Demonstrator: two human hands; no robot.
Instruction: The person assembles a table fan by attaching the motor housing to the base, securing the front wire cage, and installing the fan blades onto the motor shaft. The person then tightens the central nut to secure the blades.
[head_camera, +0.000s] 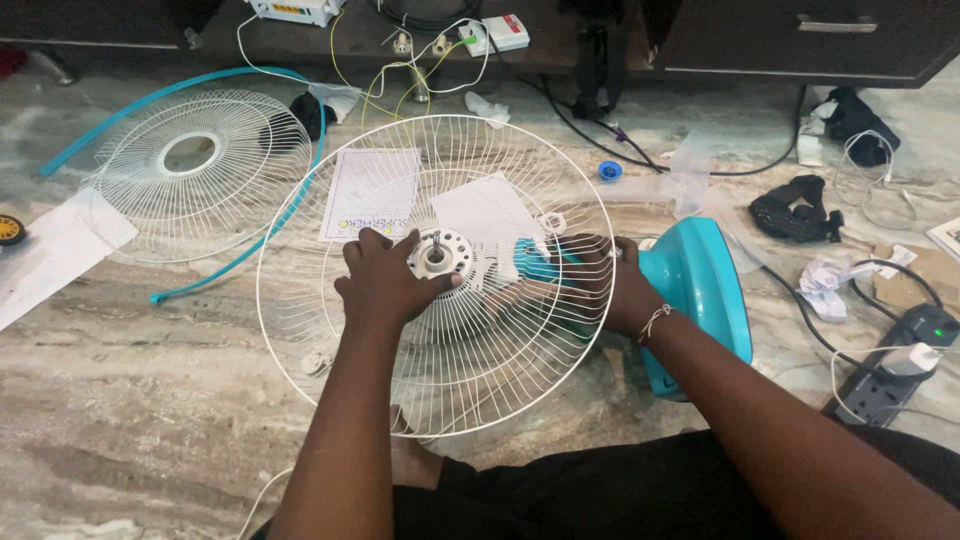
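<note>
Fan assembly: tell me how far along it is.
Done: the rear guard sits over the motor hub, shaft poking through, on the teal fan body. In hand: the left hand presses at the hub while the right hand grips the neck behind the guard. Left: the front guard and teal rim band lie apart on the floor; no blade visible.

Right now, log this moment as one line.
left hand: on rear fan guard at motor hub | right hand: gripping teal fan body | second guard: on floor
</note>
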